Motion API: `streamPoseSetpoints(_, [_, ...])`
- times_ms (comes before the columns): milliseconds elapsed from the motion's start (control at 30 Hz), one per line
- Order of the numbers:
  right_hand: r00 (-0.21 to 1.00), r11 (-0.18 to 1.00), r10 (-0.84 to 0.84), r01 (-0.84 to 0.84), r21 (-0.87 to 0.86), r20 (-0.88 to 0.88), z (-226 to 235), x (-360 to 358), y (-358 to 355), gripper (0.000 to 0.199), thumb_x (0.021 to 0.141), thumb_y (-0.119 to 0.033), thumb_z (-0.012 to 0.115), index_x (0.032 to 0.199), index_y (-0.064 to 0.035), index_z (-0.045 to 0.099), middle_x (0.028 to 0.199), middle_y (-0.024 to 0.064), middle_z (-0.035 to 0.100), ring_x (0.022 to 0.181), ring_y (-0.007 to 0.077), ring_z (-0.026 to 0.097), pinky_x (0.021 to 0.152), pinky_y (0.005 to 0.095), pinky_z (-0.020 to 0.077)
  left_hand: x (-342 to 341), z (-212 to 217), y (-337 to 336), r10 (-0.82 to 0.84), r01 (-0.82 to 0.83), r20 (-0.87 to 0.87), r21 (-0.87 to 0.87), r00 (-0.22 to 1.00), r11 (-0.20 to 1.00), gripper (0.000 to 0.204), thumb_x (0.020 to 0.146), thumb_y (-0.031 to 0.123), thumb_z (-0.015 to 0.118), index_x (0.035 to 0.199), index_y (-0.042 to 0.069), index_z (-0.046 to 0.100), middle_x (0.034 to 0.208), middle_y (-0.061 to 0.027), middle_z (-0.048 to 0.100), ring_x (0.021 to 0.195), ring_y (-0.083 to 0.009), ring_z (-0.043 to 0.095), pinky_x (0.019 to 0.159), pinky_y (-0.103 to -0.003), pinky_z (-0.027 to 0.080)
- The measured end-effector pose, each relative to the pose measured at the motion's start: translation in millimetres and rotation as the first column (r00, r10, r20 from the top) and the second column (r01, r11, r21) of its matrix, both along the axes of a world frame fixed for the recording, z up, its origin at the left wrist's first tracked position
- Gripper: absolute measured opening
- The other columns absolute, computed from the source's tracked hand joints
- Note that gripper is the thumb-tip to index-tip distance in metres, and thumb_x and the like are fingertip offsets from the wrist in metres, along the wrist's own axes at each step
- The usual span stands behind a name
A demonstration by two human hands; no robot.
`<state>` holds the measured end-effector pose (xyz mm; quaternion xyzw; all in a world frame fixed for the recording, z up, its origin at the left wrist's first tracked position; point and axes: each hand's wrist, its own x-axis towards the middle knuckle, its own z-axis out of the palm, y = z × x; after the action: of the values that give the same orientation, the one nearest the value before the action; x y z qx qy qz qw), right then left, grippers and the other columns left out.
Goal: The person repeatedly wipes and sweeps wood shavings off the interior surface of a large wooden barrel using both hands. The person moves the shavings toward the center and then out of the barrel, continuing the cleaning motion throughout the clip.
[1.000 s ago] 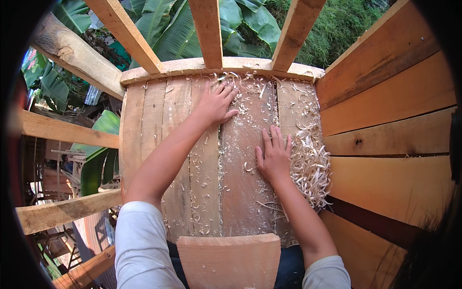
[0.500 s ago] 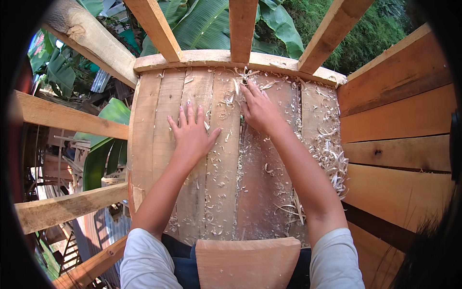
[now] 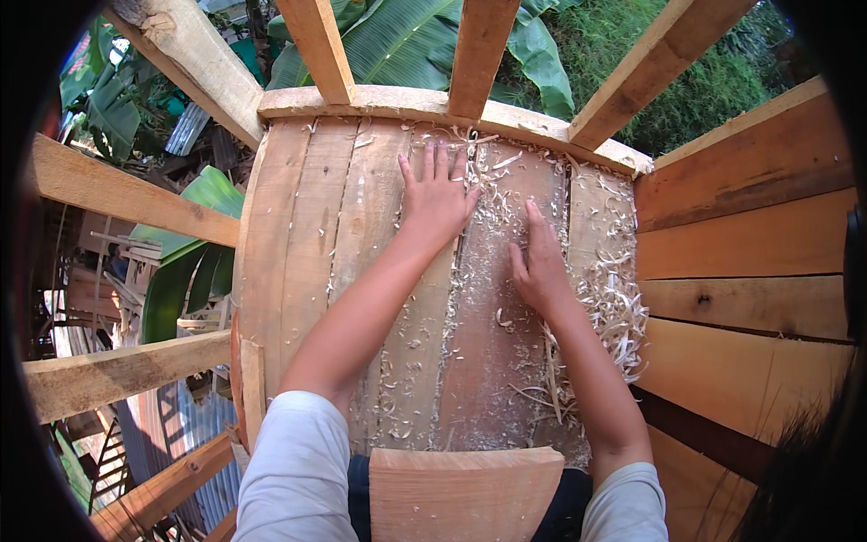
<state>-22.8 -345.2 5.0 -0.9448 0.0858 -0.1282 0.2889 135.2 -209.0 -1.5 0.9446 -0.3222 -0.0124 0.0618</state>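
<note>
My left hand lies with fingers spread on the far part of the plank floor, its fingertips near the far edge rail. Beside its thumb are loose wood shavings. Over a darker reddish plank, to the right, is my right hand, fingers extended and thumb apart. It holds nothing that I can see; whether its edge touches the wood, I cannot tell. A narrow dark gap runs between the planks near my left hand.
Curly shavings are heaped along the right side. A board wall rises at the right. Upright posts stand along the far rail, with slats at the left. A curved wooden piece is close in front of me. Banana leaves hang beyond.
My left hand has moved right and farther away, to the far end of the planks. My right hand has drawn back from the far rail toward me and to the right.
</note>
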Motion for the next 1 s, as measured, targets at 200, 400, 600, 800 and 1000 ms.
streamPoseSetpoints(200, [0.989, 0.946, 0.107, -0.132, -0.297, -0.1, -9, -4, 6, 0.061, 0.096, -0.027, 0.053, 0.149, -0.0027, 0.036, 0.151, 0.0177, 0.043, 0.144, 0.0304, 0.037, 0.119, 0.0563, 0.0201, -9, 26, 13, -0.059, 0.067, 0.063, -0.127, 0.996, 0.99, 0.064, 0.099, 0.043, 0.05, 0.152, 0.009, 0.038, 0.159, -0.0177, 0.031, 0.15, -0.0338, 0.024, 0.118, -0.066, 0.007])
streamPoseSetpoints(400, [0.992, 0.951, 0.119, -0.127, -0.282, -0.045, -15, 70, 6, 0.044, 0.096, -0.023, 0.051, 0.136, -0.0042, 0.05, 0.146, 0.0164, 0.049, 0.142, 0.0287, 0.041, 0.117, 0.0579, 0.0244, -49, 18, 63, -0.181, 0.181, 0.044, 0.003, 0.983, 0.984, 0.06, 0.099, 0.042, 0.049, 0.15, 0.009, 0.041, 0.158, -0.0124, 0.035, 0.148, -0.0312, 0.029, 0.118, -0.066, 0.009])
streamPoseSetpoints(600, [0.991, 0.988, -0.116, 0.108, -0.108, -0.068, 8, 79, 2, 0.047, 0.089, -0.018, 0.053, 0.135, -0.0064, 0.05, 0.143, 0.0149, 0.052, 0.135, 0.0274, 0.048, 0.115, 0.0569, 0.0286, -18, -4, 36, -0.234, 0.242, 0.102, -0.074, 0.967, 0.968, 0.054, 0.1, 0.04, 0.048, 0.144, 0.008, 0.048, 0.154, -0.0123, 0.042, 0.146, -0.0317, 0.033, 0.117, -0.065, 0.016])
streamPoseSetpoints(800, [0.999, 0.98, 0.046, -0.049, -0.194, -0.019, -14, 91, -11, 0.056, 0.089, -0.013, 0.051, 0.143, -0.0056, 0.042, 0.144, 0.0161, 0.052, 0.135, 0.0302, 0.049, 0.114, 0.0571, 0.0303, 26, 18, 9, -0.216, 0.207, -0.003, -0.269, 0.976, 0.941, 0.037, 0.096, 0.026, 0.054, 0.128, 0.008, 0.059, 0.14, -0.0137, 0.054, 0.138, -0.031, 0.043, 0.116, -0.06, 0.024])
streamPoseSetpoints(1000, [0.995, 0.996, 0.088, -0.089, 0.007, 0.056, -7, 101, 2, 0.068, 0.083, -0.001, 0.048, 0.149, -0.0061, 0.032, 0.133, 0.0202, 0.06, 0.126, 0.0367, 0.055, 0.112, 0.0518, 0.0354, 34, 3, 18, -0.181, 0.209, 0.129, -0.264, 0.975, 0.942, 0.037, 0.098, 0.029, 0.051, 0.131, 0.014, 0.059, 0.144, -0.0126, 0.051, 0.142, -0.0317, 0.038, 0.117, -0.06, 0.023])
